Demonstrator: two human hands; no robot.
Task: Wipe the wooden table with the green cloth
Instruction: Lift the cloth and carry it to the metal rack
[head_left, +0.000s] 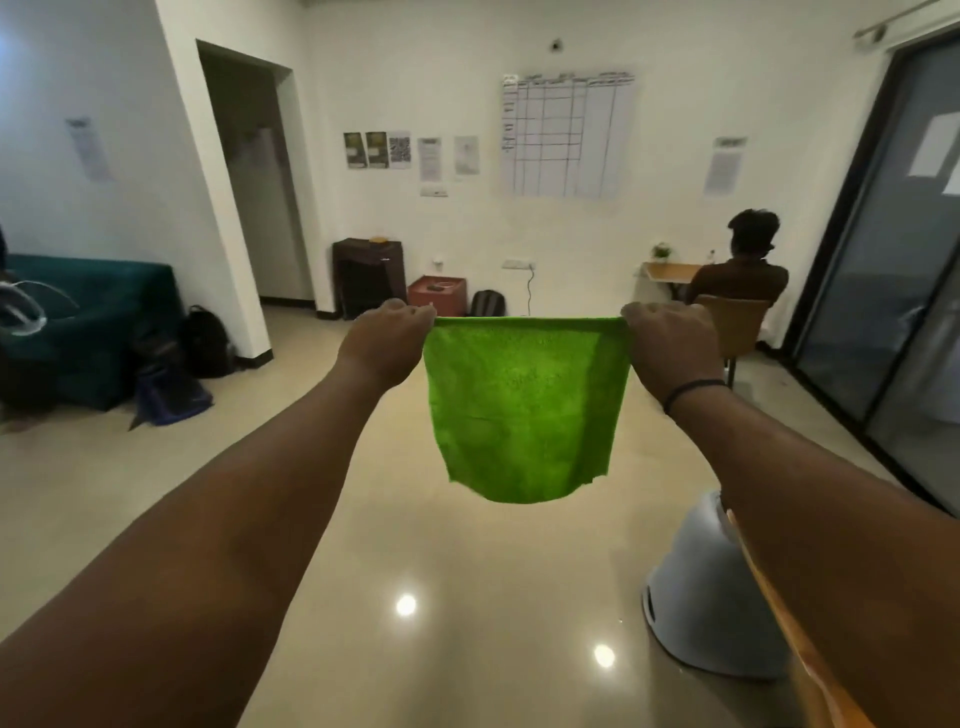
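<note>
A bright green cloth (524, 405) hangs spread out in the air in front of me, held by its two top corners. My left hand (387, 340) pinches the top left corner and my right hand (670, 348) pinches the top right corner, both arms stretched forward. A thin strip of orange-brown wooden table edge (810, 670) shows at the lower right, mostly hidden under my right forearm.
An upturned pale blue plastic stool (711, 592) stands on the glossy tiled floor at the lower right. A person sits on a chair (737, 322) at a small desk at the back right. A teal sofa (93, 322) and bags line the left; glass doors (893, 291) stand on the right.
</note>
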